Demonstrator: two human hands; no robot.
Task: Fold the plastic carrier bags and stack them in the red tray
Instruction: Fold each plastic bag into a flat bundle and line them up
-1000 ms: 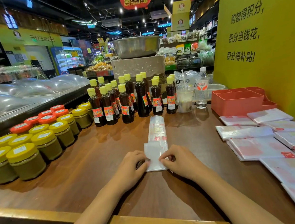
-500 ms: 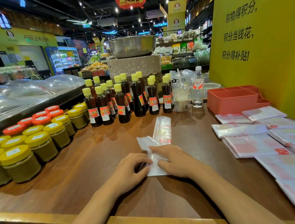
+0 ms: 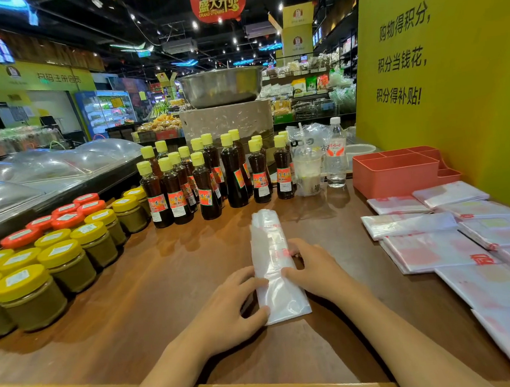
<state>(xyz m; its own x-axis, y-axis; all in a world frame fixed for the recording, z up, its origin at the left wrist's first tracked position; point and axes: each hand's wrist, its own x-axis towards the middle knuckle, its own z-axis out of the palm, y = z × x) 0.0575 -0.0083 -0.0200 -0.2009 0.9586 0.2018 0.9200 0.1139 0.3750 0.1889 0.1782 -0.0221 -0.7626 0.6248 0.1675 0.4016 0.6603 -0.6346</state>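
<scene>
Here both hands, left hand [image 3: 231,309] and right hand [image 3: 313,269], press flat-fingered on the folded bag [image 3: 276,271].

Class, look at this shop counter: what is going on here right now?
A person is folding a plastic carrier bag on a wooden counter. It lies as a long narrow strip, and the left hand and right hand press on it from either side near its closer end. More bags lie flat to the right. The red tray stands behind them; no bag shows in it. Sauce bottles and jars line the back and left.
</scene>
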